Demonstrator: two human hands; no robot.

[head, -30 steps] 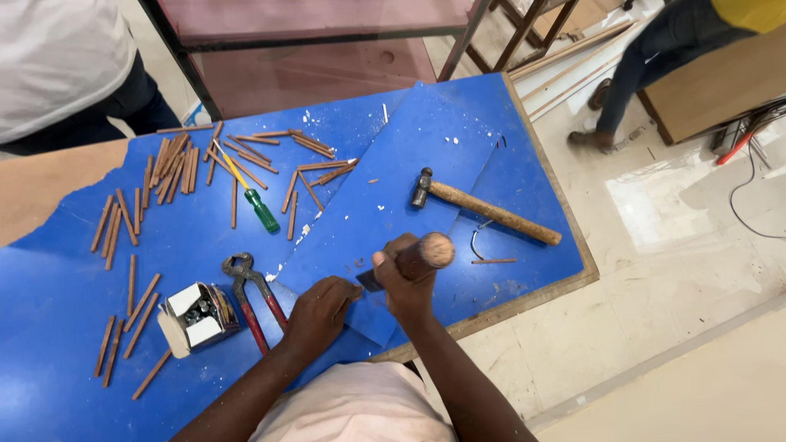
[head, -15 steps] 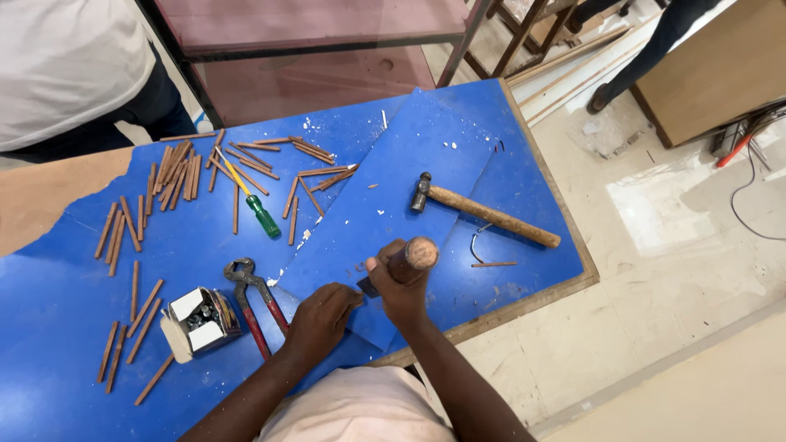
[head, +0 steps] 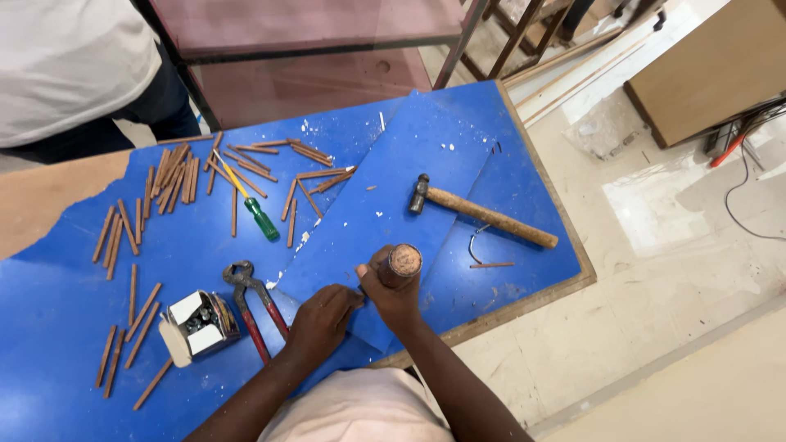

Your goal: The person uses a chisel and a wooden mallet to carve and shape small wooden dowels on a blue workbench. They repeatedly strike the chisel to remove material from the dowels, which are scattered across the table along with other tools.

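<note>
Blue sheet [head: 409,188] spread over the workbench, its near corner pinned flat under the left hand [head: 323,319], fingers spread narrow and pressing down, seemingly to keep the panel from shifting. Held upright just beside that, a wooden-handled tool [head: 399,266], round butt end facing up, fingers of the right hand [head: 393,295] wrapped tight around the shaft, tip hidden below the fist, so impossible to tell what kind of blade or point meets the sheet. Lying loose farther out on the sheet, a hammer [head: 479,214], handle toward the bench edge, within easy reach of the right side. Left of the hands, red-handled pincers [head: 254,307], closed, beside a small open box [head: 196,323] of metal bits. Farther back, a green-handled screwdriver [head: 250,205] among scattered wooden sticks [head: 176,176], pushed clear of the working corner.
</note>
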